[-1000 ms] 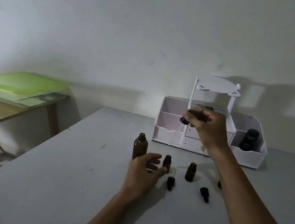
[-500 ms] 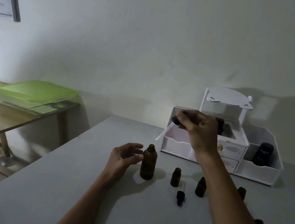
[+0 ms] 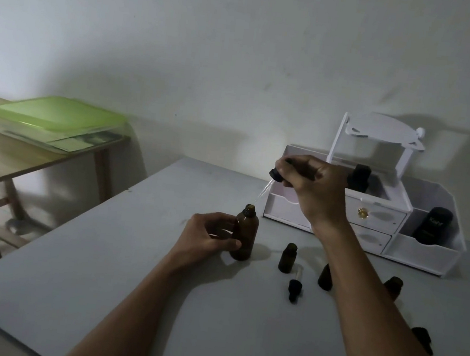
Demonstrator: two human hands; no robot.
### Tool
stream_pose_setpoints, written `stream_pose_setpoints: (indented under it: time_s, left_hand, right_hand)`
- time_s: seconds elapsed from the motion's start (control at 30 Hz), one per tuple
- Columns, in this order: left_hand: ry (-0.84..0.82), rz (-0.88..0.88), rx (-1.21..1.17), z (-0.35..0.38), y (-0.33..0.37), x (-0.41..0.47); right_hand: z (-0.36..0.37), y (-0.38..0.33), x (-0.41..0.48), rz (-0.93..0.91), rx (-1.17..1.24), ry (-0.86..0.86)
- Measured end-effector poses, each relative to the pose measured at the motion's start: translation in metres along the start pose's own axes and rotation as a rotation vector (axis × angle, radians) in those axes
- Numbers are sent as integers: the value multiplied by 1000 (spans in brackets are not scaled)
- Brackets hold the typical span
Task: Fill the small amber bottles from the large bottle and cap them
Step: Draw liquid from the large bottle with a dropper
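On the table (image 3: 97, 279), my left hand (image 3: 205, 239) curls round the big bottle (image 3: 246, 235), thumb and fingers on its side, to keep it upright. The small bottles (image 3: 287, 257) stand open just right of it, waiting. My right hand (image 3: 312, 187) pinches the dropper (image 3: 276, 175) by its bulb, with the tip slanted right at the big bottle's mouth, I judge to draw liquid.

Left hand (image 3: 205, 238) low, fingers (image 3: 218, 218) curled, gripping; right hand (image 3: 312, 187) raised, seemingly pinching.
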State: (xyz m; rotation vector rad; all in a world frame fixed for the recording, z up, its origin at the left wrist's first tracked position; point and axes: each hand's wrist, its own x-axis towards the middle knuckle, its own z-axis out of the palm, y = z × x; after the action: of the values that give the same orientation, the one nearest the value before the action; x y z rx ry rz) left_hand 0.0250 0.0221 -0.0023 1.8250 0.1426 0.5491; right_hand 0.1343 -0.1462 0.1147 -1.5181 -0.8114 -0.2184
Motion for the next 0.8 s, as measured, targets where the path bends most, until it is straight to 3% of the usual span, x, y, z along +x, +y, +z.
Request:
stream_pose_setpoints:
  time_s: [0.33, 0.8]
  left_hand:
    - [-3, 12, 54, -1, -4, 3]
    - [-8, 38, 65, -2, -3, 3]
  right_hand:
    - [22, 28, -14, 74, -177, -241]
    - [26, 39, -16, 82, -199, -244]
